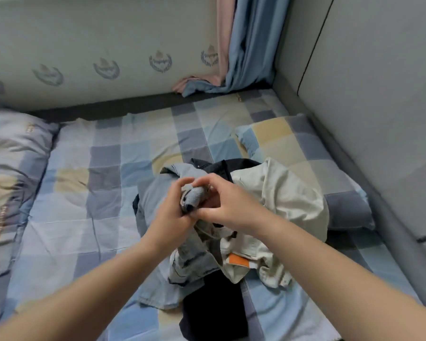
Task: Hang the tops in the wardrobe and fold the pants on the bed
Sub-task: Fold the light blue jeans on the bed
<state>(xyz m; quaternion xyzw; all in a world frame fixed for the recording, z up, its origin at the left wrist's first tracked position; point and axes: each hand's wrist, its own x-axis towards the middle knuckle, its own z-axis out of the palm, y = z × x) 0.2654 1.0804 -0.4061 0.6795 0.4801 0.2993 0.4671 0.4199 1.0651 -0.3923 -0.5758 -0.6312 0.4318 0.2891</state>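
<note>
A pile of clothes lies on the checked bed sheet. On top is a light blue denim garment. Beside it lie a cream garment with an orange label and a black garment. My left hand and my right hand meet above the pile. Both grip a bunched fold of the denim garment between them. The lower part of the denim hangs down under my hands onto the pile.
A folded quilt lies along the left side. A checked pillow sits at the right by the grey padded headboard. Blue and pink curtains hang in the far corner against the wall.
</note>
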